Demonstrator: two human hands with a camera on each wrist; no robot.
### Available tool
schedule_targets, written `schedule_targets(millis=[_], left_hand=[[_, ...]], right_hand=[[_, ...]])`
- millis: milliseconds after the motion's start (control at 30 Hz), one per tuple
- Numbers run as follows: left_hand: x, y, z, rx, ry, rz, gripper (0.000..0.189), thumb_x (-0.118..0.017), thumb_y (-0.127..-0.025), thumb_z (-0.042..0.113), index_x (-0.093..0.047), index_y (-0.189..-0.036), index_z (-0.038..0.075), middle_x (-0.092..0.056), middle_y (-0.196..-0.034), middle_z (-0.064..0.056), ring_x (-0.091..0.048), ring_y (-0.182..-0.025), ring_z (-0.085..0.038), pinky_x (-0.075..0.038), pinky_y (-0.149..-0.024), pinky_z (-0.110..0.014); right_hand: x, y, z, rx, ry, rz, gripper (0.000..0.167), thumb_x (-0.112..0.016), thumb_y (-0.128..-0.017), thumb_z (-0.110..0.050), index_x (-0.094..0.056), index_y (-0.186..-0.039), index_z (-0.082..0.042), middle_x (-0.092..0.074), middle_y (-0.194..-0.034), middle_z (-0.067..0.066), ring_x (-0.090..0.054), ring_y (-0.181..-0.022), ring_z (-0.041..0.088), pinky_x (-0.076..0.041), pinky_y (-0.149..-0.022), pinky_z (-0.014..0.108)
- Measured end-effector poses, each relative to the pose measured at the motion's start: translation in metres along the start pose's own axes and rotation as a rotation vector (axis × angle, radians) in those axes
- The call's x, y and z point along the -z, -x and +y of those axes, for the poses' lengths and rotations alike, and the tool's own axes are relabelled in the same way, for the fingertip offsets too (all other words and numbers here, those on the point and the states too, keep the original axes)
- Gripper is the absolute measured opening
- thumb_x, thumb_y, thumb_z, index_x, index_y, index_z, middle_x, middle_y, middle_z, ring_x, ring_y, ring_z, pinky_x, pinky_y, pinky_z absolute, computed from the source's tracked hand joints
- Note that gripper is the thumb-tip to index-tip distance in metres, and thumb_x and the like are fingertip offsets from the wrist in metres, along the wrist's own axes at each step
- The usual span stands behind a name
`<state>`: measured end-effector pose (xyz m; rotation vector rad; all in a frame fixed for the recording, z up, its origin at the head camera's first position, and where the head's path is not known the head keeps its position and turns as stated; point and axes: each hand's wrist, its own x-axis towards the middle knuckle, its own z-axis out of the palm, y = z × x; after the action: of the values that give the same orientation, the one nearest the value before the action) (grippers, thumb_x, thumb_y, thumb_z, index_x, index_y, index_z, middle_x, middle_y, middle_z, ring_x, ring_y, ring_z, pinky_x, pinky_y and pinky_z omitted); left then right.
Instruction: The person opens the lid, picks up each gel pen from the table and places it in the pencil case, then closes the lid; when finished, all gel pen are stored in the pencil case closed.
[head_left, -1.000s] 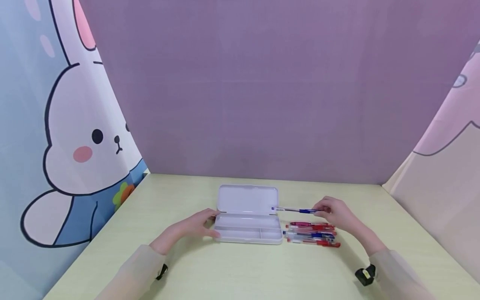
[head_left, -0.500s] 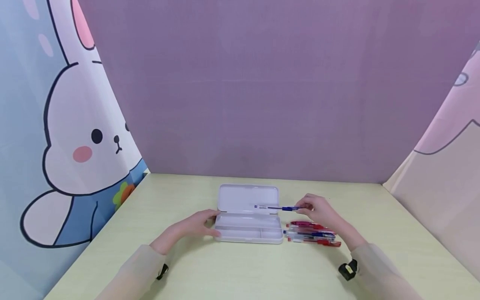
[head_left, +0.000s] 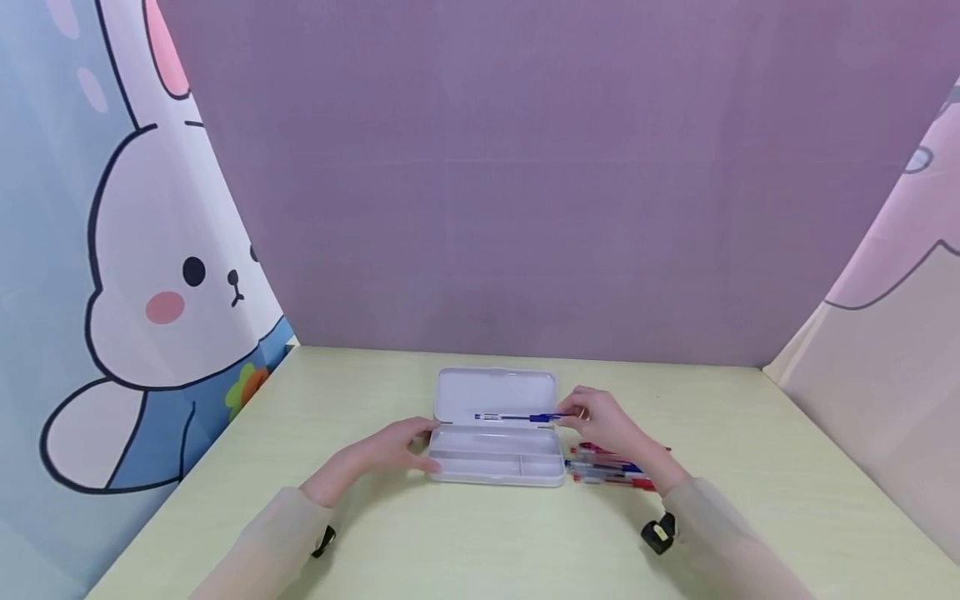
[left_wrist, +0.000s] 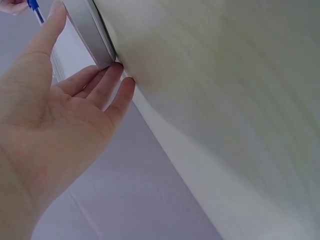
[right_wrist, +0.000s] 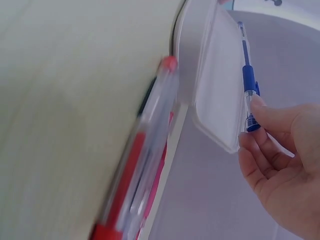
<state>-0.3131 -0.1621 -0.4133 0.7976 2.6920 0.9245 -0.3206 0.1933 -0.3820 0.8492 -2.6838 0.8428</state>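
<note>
A white pencil case (head_left: pixel 497 480) lies unfolded on the table, its lid (head_left: pixel 495 390) tipped back and its divided tray facing up. My left hand (head_left: pixel 393 447) holds the case's left end, thumb at the front edge and fingers by the hinge side; the left wrist view shows fingertips touching the case wall (left_wrist: pixel 90 32). Between thumb and fingers my right hand (head_left: pixel 606 421) pinches one end of a blue pen (head_left: pixel 517 417). This pen points left, above the hinge side of the case. In the right wrist view the blue pen (right_wrist: pixel 248 75) has a clear barrel and blue grip.
Several red and blue pens (head_left: pixel 603 468) lie side by side right of the case, partly hidden under my right wrist. A red pen (right_wrist: pixel 131 165) looms near the right wrist camera. A purple panel (head_left: pixel 510 183) rises behind the table, with printed curtains (head_left: pixel 172 317) at the sides.
My right hand has moved left with the blue pen, from beyond the case's right side to over it. My left hand and the case have stayed in place.
</note>
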Motion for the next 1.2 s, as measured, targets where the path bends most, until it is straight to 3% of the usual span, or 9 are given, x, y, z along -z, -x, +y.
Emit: schedule_targets(millis=[367,833,1200], left_hand=[[-0.001,0.000,-0.001,0.012,-0.012,0.010,0.076,-0.077,-0.077,0.031,-0.044,-0.134,-0.006,-0.053,-0.128,-0.022,-0.050,-0.118,-0.036,-0.039,-0.103,-0.052],[0.000,0.000,0.001,-0.011,-0.030,0.015,0.075,-0.077,-0.077,0.030,-0.044,-0.134,-0.007,-0.052,-0.129,-0.023,-0.049,-0.120,-0.038,-0.038,-0.103,-0.054],[0.000,0.000,0.000,0.009,-0.017,0.014,0.077,-0.076,-0.077,0.032,-0.043,-0.135,-0.005,-0.052,-0.131,-0.022,-0.048,-0.122,-0.037,-0.037,-0.104,-0.053]], right_hand=[[-0.020,-0.011,-0.009,0.073,-0.038,-0.060,0.008,-0.068,-0.082,-0.001,-0.070,-0.090,0.001,-0.063,-0.082,0.005,-0.052,-0.070,0.006,-0.047,-0.059,0.018],[-0.032,-0.020,-0.009,-0.017,-0.025,-0.176,0.006,-0.066,-0.084,0.000,-0.069,-0.089,0.000,-0.063,-0.082,0.002,-0.057,-0.074,0.009,-0.050,-0.065,0.018],[-0.042,-0.026,-0.004,-0.040,-0.010,-0.179,0.007,-0.068,-0.080,0.001,-0.066,-0.083,-0.004,-0.063,-0.076,0.000,-0.054,-0.070,0.007,-0.049,-0.062,0.019]])
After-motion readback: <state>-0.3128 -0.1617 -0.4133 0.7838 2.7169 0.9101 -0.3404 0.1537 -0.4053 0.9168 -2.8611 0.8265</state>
